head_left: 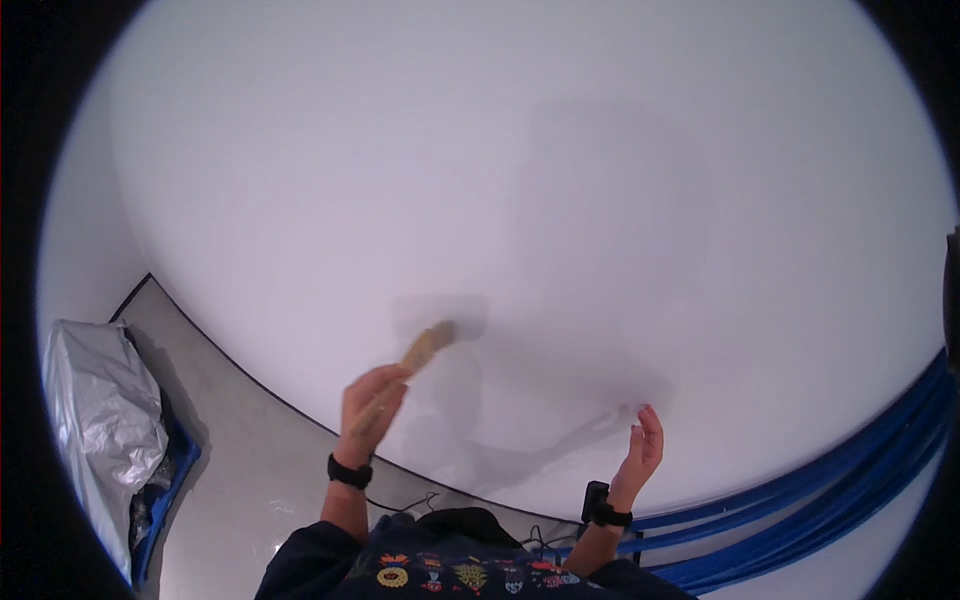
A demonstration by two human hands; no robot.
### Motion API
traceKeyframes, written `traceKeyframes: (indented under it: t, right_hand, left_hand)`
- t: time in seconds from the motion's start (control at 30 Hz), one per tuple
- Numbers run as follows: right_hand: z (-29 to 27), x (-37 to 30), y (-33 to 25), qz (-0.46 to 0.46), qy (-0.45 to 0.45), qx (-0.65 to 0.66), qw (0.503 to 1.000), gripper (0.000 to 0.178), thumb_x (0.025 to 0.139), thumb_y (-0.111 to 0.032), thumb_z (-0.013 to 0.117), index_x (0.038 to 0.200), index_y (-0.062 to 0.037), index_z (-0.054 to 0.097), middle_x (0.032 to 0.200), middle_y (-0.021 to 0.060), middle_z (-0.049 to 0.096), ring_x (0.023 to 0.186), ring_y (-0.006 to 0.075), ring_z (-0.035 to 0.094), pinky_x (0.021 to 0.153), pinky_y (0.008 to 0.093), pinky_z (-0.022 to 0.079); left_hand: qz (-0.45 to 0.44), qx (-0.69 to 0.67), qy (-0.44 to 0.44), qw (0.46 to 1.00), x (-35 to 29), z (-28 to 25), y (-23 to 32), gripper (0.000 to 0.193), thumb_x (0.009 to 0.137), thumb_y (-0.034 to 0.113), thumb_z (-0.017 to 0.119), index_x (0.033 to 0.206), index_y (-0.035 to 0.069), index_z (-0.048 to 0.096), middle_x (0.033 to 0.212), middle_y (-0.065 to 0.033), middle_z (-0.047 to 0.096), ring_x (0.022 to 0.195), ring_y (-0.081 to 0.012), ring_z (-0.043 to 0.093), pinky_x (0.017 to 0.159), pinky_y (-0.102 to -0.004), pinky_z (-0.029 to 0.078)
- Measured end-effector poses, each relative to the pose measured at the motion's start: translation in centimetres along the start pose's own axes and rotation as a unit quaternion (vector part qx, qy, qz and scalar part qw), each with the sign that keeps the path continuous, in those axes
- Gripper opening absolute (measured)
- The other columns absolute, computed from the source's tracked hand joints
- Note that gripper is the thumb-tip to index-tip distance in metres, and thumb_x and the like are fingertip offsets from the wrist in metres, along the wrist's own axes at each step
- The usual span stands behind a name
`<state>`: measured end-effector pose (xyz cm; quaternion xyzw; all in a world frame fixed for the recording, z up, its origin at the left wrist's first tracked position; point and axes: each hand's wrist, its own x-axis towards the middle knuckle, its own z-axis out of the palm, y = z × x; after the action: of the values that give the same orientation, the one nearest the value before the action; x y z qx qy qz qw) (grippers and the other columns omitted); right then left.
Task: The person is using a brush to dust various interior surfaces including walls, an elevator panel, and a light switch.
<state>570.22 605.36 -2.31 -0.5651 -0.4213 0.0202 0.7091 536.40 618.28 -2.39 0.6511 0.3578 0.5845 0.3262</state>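
Two hands: left [372, 398] gripping paintbrush [424, 350] against white wall [500, 180], right [642, 448] open nearby.

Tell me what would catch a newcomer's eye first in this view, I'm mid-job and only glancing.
The big white wall fills most of the view, and low at its centre the left hand holds a wooden-handled paintbrush with its bristles up against it. The right hand is open with nothing in it, close to the wall at lower right. A silver plastic-wrapped bundle sits on the floor at far left, and blue hoses curve along the lower right.
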Motion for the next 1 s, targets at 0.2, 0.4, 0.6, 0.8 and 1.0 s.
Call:
traceKeyframes:
  t: [0.2,0.4,0.6,0.8,1.0]
  right_hand:
    - [-1.4,-1.5,3.9,-0.020,0.049,-0.107,0.993,0.036,0.086,-0.011,0.049,0.121,-0.0049,0.045,0.135,0.0098,0.033,0.122,0.0241,0.036,0.096,0.0374,0.032]
    - [0.4,-1.2,1.0,-0.048,0.059,-0.155,0.985,0.049,0.085,-0.021,0.051,0.129,-0.0081,0.036,0.138,0.0103,0.029,0.125,0.0260,0.031,0.097,0.0435,0.031]
    - [1.4,-0.8,-0.9,-0.028,0.086,-0.103,0.991,0.045,0.085,-0.018,0.050,0.127,-0.0077,0.038,0.138,0.0107,0.030,0.125,0.0255,0.032,0.095,0.0397,0.034]
    - [1.6,-0.8,-0.9,-0.036,0.086,-0.084,0.992,0.036,0.086,-0.014,0.049,0.121,-0.0081,0.046,0.139,0.0102,0.030,0.125,0.0245,0.033,0.093,0.0349,0.036]
    - [1.6,-0.9,-0.4,-0.052,0.052,-0.100,0.992,0.031,0.087,-0.012,0.049,0.118,-0.0087,0.049,0.140,0.0101,0.027,0.126,0.0258,0.032,0.094,0.0372,0.036]
  left_hand:
    - [-0.041,0.145,0.162,0.975,-1.4,-2.1,-2.4,0.018,0.079,0.001,0.056,0.097,0.000,0.059,0.085,-0.0092,0.061,0.072,-0.0140,0.054,0.067,-0.0246,0.044]
    - [0.006,0.112,0.040,0.993,-1.4,-0.6,0.4,0.022,0.076,-0.002,0.058,0.097,0.001,0.060,0.093,-0.0123,0.063,0.085,-0.0203,0.060,0.074,-0.0277,0.046]
    - [0.069,0.043,-0.104,0.991,-1.5,0.5,2.9,0.023,0.072,-0.001,0.064,0.094,0.004,0.060,0.091,-0.0134,0.062,0.081,-0.0273,0.061,0.071,-0.0302,0.048]
    - [0.004,0.125,0.058,0.990,-1.5,-2.0,0.4,0.020,0.075,-0.001,0.061,0.095,0.001,0.061,0.087,-0.0109,0.063,0.078,-0.0175,0.060,0.070,-0.0265,0.047]
    - [-0.033,0.160,0.164,0.973,-1.1,-3.4,0.1,0.022,0.077,0.001,0.060,0.099,0.001,0.059,0.082,-0.0082,0.063,0.073,-0.0129,0.057,0.068,-0.0235,0.045]
